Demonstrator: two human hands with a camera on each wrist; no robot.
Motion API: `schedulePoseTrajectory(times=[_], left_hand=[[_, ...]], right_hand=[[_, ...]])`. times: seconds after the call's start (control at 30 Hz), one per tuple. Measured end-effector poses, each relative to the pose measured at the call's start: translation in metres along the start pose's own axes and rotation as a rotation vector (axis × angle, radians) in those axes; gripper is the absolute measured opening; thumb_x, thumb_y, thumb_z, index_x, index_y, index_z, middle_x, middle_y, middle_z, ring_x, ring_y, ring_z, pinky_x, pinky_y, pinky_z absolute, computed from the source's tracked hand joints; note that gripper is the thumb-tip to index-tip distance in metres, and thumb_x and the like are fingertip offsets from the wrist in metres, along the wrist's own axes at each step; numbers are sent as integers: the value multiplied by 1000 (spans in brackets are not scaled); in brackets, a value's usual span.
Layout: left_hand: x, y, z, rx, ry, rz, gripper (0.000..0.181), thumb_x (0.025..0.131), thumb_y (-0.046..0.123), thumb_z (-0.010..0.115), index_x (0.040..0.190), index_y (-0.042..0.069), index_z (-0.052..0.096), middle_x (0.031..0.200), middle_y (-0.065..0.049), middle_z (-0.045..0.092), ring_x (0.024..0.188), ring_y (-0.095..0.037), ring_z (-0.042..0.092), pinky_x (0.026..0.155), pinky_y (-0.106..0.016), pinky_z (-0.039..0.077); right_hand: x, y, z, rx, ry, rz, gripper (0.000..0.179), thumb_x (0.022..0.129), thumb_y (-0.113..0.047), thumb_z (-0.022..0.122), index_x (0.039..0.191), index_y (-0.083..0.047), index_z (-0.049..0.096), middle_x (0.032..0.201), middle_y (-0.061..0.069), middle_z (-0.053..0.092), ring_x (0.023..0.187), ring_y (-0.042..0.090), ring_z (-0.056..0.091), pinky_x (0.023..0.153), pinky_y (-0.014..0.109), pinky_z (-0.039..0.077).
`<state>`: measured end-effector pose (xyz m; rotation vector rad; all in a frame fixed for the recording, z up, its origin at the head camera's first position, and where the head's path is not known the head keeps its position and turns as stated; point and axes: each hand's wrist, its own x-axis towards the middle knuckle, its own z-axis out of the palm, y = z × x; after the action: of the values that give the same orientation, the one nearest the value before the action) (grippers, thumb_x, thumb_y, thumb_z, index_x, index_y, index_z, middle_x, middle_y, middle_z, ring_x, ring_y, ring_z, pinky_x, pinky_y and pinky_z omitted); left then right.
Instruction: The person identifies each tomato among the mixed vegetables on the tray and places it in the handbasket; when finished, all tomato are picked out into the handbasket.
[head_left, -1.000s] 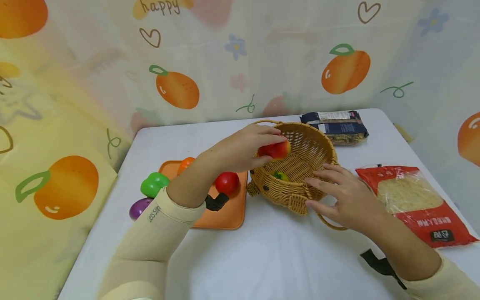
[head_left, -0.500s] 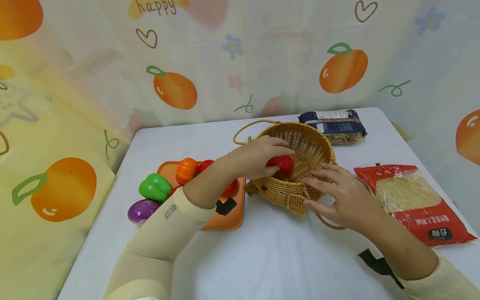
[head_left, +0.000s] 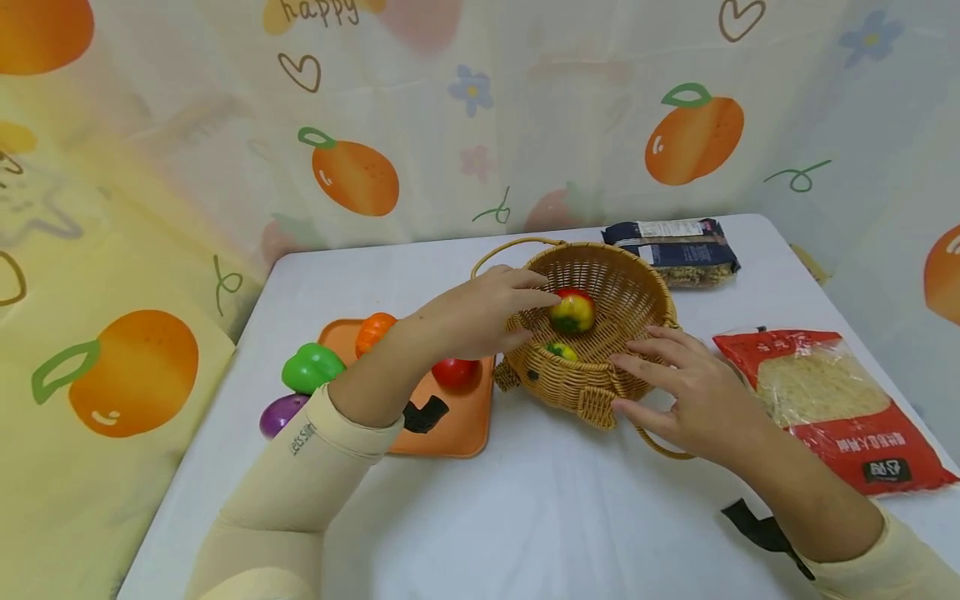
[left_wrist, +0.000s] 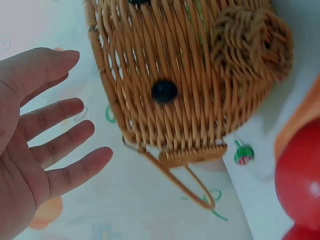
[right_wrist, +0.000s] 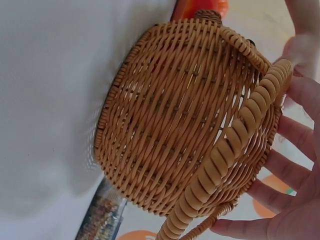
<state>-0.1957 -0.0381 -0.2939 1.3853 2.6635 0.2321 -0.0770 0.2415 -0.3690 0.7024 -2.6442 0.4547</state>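
A wicker basket [head_left: 570, 390] with an animal face, black bead eyes and looped handles stands on the table. In it lie a red-and-yellow toy fruit [head_left: 573, 313] and, near the front wall, a partly hidden yellow-green piece [head_left: 562, 351]. My left hand [head_left: 480, 312] hovers over the basket's left rim, fingers spread and holding nothing; the left wrist view shows the palm [left_wrist: 20, 165] apart from the wicker. With extended fingers, my right hand [head_left: 697, 404] rests at the basket's right rim beside the coiled handle [right_wrist: 225, 150].
Left of the basket, an orange tray [head_left: 472, 429] bears a red tomato-like piece [head_left: 454, 373] and an orange pumpkin [head_left: 373, 333]. A green pepper [head_left: 312, 368] and purple eggplant-like piece [head_left: 282, 414] lie beside it. A red noodle bag [head_left: 832, 408] and dark packet [head_left: 675, 252] lie rightward.
My left hand has lowered the red-and-yellow fruit into the basket, let it go and drawn back to the left. The right hand stays at the rim.
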Motion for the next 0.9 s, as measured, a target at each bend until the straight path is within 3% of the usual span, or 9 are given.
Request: schedulePoseTrajectory(times=[0.13,0.23,0.43,0.6,0.9], left_hand=[[-12,-11,0,-10,16,-9,51,98,22,70,147,18,58,151,-7,52,141,-28,45,119,-42,38],[-21,-21,2,-19,-2,-54,51,98,21,69,147,18,57,153,-9,50,142,-31,44,119,-44,38],[-37,-34,11,-36,-130,-189,54,97,23,70,149,15,55,155,-12,48,141,-35,44,115,-45,43],[-42,-41,25,-36,-221,-254,55,96,22,72,148,17,57,152,-12,50,137,-36,46,110,-46,48],[-48,-50,54,-22,-249,-260,55,93,17,73,146,15,59,153,-12,49,136,-36,49,106,-49,50]], right_hand=[[0,-1,-1,0,1,0,55,74,-38,90,124,-20,76,123,10,71,129,36,55,98,65,51],[0,-2,-2,-3,-5,10,55,74,-39,89,124,-21,76,124,10,71,129,36,55,97,65,51],[2,-4,-3,-3,-29,25,54,75,-40,88,125,-22,75,124,8,71,130,35,54,98,66,51],[1,-3,-3,-9,-31,20,55,75,-39,89,125,-22,75,124,8,71,128,35,54,97,66,51],[2,-4,-3,-9,-38,24,55,74,-39,89,125,-22,75,124,8,70,129,35,54,96,65,52]])
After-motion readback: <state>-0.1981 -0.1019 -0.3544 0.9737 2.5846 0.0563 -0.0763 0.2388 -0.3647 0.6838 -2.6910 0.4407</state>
